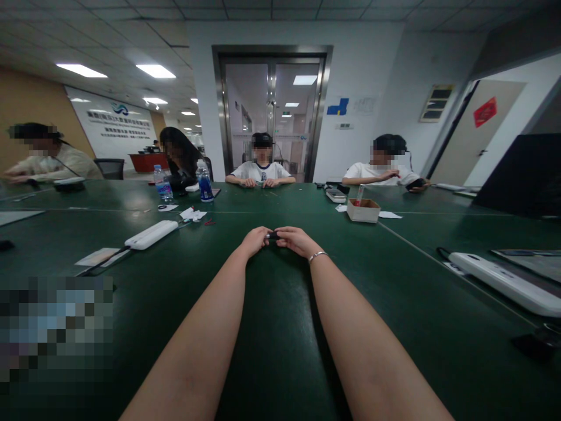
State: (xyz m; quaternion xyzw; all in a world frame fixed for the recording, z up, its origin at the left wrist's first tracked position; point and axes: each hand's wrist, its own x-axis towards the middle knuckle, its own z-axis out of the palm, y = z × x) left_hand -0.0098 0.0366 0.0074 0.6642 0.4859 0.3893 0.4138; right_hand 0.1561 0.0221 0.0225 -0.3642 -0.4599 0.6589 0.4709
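Note:
Both my arms reach forward over the green tabletop [280, 304]. My left hand [255, 241] and my right hand [298, 241] meet near the middle, each with fingers closed on one small black cylinder-like piece [273, 235]. Its left end, by the left fingertips, looks silvery. What kind of thing it is cannot be made out at this size. A bracelet [318, 256] circles my right wrist.
A white power strip [151, 235] lies to the left, another white device [504, 283] to the right. Beyond stand two bottles [204, 182] and a small open box [363, 210]. Paper scraps [193, 214] lie about. Several people sit across the table, one person [262, 169] straight ahead.

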